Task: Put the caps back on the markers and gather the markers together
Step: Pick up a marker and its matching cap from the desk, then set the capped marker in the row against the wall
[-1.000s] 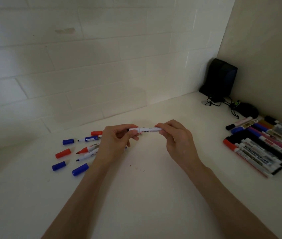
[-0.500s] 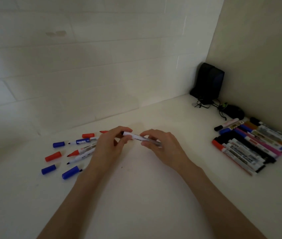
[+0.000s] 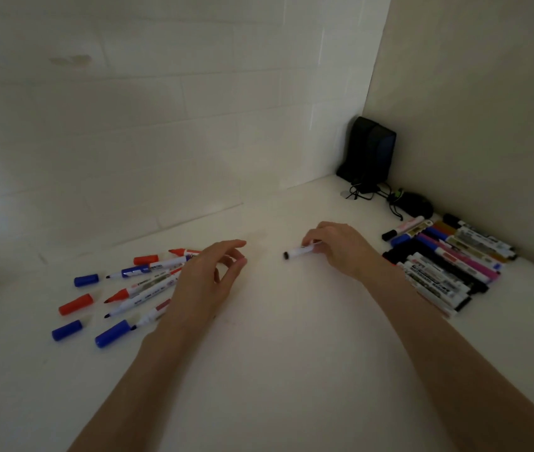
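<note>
Head: right hand (image 3: 340, 252) around marker (image 3: 297, 253)

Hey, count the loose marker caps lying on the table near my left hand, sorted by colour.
Blue caps: 3
Red caps: 2
Total: 5

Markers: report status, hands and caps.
Left hand empty, over the uncapped markers. Right hand grips one marker, short of the capped pile. Loose caps lie beside the uncapped ones. Nothing in the way.
</note>
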